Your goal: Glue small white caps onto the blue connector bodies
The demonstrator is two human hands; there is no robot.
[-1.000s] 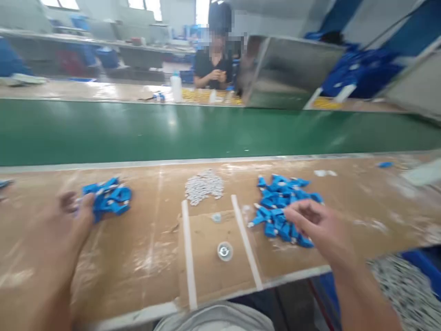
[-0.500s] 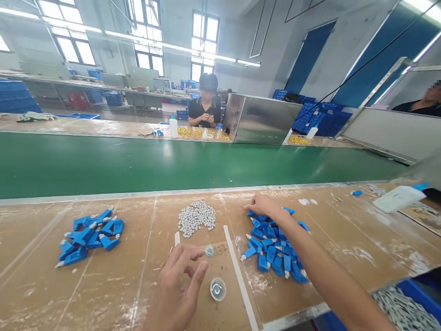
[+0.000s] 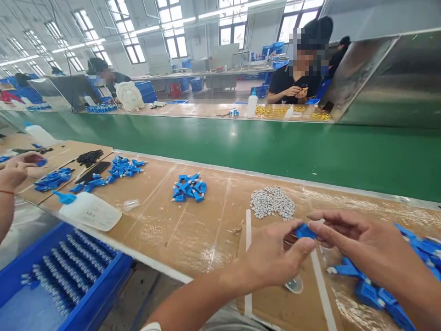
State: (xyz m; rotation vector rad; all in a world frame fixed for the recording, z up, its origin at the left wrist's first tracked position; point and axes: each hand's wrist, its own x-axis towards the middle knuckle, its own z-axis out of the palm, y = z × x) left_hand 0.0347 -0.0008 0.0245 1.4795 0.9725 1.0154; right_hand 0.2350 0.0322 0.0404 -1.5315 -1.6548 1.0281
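Apart moments ago, the left hand (image 3: 274, 253) and right hand (image 3: 368, 239) now meet, seemingly both pinching one blue part (image 3: 305, 231), half hidden, at twelve o'clock from the cup (image 3: 296, 286): two-handed handling begins.

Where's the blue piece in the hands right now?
In the head view, right of centre: the blue piece is at the fingertips of the left hand and right hand, below and right of the grey heap.

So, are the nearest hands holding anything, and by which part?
A small blue piece, partly hidden: the left hand grips its left side, the right hand its right.
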